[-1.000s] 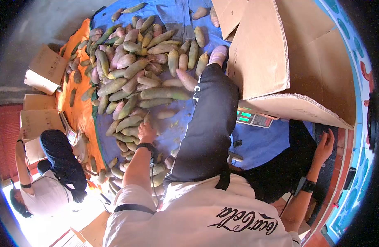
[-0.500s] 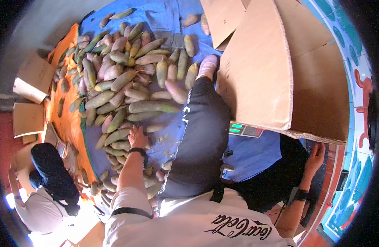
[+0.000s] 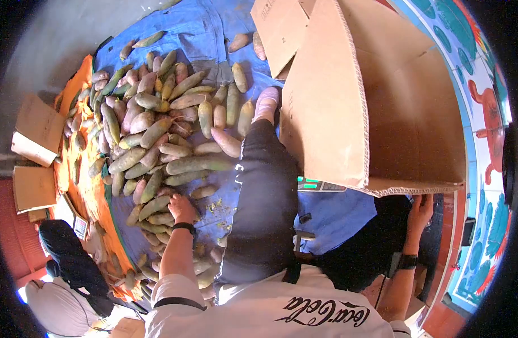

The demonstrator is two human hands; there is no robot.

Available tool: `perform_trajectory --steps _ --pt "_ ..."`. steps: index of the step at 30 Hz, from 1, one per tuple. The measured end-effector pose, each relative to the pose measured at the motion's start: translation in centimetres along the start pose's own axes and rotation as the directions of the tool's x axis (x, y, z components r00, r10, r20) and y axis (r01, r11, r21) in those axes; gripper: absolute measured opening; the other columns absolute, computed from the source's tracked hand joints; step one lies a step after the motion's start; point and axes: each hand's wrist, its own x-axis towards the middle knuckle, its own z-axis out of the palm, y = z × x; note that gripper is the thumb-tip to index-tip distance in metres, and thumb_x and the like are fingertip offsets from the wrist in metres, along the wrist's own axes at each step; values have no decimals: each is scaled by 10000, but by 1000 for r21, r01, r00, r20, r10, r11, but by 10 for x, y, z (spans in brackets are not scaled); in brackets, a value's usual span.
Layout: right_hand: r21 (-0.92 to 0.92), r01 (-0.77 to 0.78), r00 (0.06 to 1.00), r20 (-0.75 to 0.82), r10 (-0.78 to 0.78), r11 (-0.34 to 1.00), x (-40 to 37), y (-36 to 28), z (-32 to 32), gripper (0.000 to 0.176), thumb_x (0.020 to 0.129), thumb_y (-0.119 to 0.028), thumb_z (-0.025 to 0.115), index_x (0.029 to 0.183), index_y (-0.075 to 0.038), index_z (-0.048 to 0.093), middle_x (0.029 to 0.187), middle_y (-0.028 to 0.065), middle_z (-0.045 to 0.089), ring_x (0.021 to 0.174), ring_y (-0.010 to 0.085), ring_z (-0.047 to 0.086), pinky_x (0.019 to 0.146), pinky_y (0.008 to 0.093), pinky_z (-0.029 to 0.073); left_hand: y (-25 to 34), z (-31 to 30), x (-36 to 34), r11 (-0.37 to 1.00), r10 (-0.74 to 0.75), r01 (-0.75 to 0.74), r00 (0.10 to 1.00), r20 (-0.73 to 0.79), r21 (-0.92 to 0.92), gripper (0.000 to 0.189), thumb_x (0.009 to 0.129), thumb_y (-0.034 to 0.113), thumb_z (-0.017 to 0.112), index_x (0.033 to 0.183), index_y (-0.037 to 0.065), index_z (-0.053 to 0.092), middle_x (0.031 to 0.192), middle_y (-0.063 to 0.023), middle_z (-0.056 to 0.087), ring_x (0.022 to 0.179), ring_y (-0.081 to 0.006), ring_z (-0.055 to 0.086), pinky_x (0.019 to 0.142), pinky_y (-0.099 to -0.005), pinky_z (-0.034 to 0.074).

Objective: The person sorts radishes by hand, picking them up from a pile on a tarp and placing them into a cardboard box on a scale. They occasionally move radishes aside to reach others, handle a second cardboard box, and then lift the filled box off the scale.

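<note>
"Coca-Cola" is printed in black script on the white shirt (image 3: 321, 312); the scale (image 3: 318, 185) digits cannot be read.

The tubers (image 3: 157, 205) under the fingers (image 3: 177, 200) of the left hand (image 3: 182, 208) have matt, dusty skins. The blue sheet (image 3: 214, 34) beneath them is woven plastic, faintly shiny. Just past the right hand (image 3: 421, 211), the box (image 3: 326, 112) is matt brown corrugated cardboard, rough at its cut edge.

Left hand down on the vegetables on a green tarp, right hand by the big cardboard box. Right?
Not quite: the head view shows the tarp under the vegetables is blue, not green. The left hand is down on the vegetables and the right hand is by the big cardboard box.
</note>
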Motion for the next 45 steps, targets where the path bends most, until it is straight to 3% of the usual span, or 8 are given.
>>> perform_trajectory --steps 13,20,23,30,31,32,34,45 --pt "-20 -28 992 -122 25 999 0 -26 7 256 864 -116 560 1098 -12 564 978 165 623 862 269 618 778 342 483 -76 102 -25 895 350 -404 899 265 188 204 835 184 540 927 50 664 1066 -140 615 1042 -260 573 779 -360 508" --pt "61 -3 988 -154 13 998 -1 -32 6 239 857 -103 559 1084 -26 563 903 156 621 782 255 620 711 339 493 -79 113 -35 955 296 -290 945 140 -63 206 772 153 579 941 54 642 962 -168 639 920 -314 617 779 -418 500" --pt "67 15 982 -188 -2 998 -3 -29 8 240 852 -106 562 1079 -27 562 944 165 612 803 265 621 722 342 493 -85 122 -14 744 551 -577 815 181 335 217 744 156 583 922 57 654 936 -161 639 909 -301 621 758 -400 501" --pt "117 16 972 -236 12 993 -7 -30 6 217 834 -98 571 1036 -17 574 946 159 611 781 274 626 705 341 495 -73 7 -30 730 629 -592 777 2 341 176 717 197 630 827 67 674 780 -128 651 741 -256 645 649 -363 506" --pt "115 33 969 -249 -4 993 -7 -30 6 213 839 -84 571 1042 -18 575 911 148 615 764 244 621 697 324 493 -89 0 -11 864 442 -448 893 -80 -231 144 716 175 645 794 54 657 740 -113 641 716 -232 636 624 -350 496" --pt "115 54 966 -259 -23 992 -7 -31 6 210 844 -71 571 1048 -20 575 876 138 620 747 213 616 689 307 490 -97 -5 0 658 229 -174 973 -25 -733 122 715 154 659 760 42 639 701 -98 631 690 -209 626 599 -337 485" --pt "117 66 962 -270 -32 991 -6 -32 7 206 841 -68 573 1041 -17 575 868 140 617 748 218 618 687 310 492 -75 -118 -70 480 201 -242 966 -163 -843 110 726 110 671 733 36 590 681 -37 582 661 -139 556 582 -287 444" --pt "118 104 951 -302 -64 988 -5 -30 8 204 830 -99 567 1017 -20 577 916 167 606 784 300 612 703 364 487 -9 -392 -202 -125 14 -852 511 -859 -509 93 817 32 603 752 47 539 751 6 536 711 -78 477 695 -217 387"
